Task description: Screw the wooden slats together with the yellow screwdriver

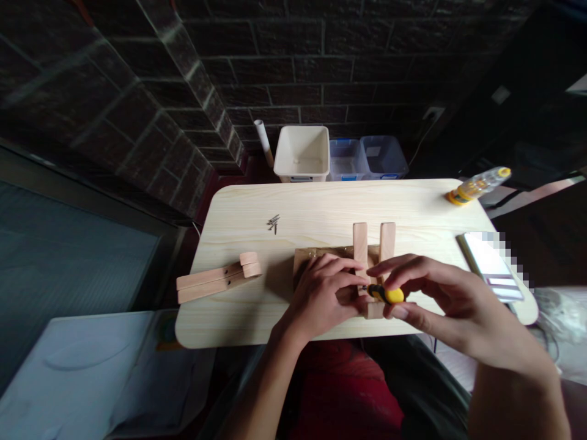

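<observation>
A yellow-and-black screwdriver (389,295) is pinched between the thumb and fingers of my right hand (440,293). Its tip points left, at a wooden slat (361,237). My left hand (323,293) grips that slat from the left, fingers reaching over it and thumb below. A second slat (387,236) stands parallel on the right, and a short wooden piece (375,310) shows beneath the screwdriver. Behind and under my left hand sits a brown cardboard box (301,260) with tape on it. The screwdriver's tip is mostly hidden by my fingers.
Joined wooden pieces (215,280) lie at the table's left, and a small pile of screws (274,223) behind. A clear case with a yellow base (477,186) stands at the back right, near a notebook (490,263). Beyond the table (403,201) are a white bin (302,150) and clear tubs (384,156).
</observation>
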`<act>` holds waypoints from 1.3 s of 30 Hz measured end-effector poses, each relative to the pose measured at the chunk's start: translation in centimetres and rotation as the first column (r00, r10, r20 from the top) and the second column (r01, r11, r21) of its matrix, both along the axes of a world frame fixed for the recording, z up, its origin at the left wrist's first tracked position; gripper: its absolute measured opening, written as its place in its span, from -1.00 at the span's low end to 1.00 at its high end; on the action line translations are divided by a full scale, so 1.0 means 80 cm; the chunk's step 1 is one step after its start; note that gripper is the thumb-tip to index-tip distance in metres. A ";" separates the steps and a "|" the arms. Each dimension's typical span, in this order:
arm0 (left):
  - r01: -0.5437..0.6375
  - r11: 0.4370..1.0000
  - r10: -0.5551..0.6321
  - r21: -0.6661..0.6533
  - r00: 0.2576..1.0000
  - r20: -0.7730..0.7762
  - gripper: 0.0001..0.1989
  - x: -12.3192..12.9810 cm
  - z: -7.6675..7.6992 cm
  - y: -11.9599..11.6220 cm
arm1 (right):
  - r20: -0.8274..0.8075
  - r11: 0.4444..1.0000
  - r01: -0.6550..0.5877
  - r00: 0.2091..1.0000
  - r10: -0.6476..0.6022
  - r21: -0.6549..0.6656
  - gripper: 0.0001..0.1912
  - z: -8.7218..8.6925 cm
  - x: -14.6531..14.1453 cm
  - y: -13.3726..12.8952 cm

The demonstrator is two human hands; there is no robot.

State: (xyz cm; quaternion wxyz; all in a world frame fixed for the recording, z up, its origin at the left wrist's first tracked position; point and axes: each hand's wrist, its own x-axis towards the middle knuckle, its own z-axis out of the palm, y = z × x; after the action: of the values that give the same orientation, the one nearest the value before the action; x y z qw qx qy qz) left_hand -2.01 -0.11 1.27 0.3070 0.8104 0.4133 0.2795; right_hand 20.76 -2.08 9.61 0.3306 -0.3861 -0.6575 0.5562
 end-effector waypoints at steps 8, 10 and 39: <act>-0.007 1.000 0.007 0.003 1.000 0.000 -0.83 -0.001 -0.003 -0.001 | -0.024 0.996 -0.090 0.996 0.090 -0.019 -0.78 0.005 0.000 0.000; -0.006 1.000 0.006 -0.001 1.000 -0.001 -0.82 -0.001 -0.003 -0.001 | -0.024 0.992 -0.123 0.992 0.122 -0.030 -0.75 0.007 0.002 0.001; 0.003 1.000 -0.003 0.005 1.000 -0.018 -0.80 0.001 -0.003 0.000 | -0.195 0.994 -0.066 0.980 0.048 -0.087 -0.76 -0.011 0.008 0.008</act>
State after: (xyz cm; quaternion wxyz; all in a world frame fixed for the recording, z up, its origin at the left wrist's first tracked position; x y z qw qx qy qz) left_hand -1.93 -0.09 1.04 0.3016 0.8145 0.4140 0.2726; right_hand 21.40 -1.45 8.71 0.3583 -0.3264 -0.6064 0.6304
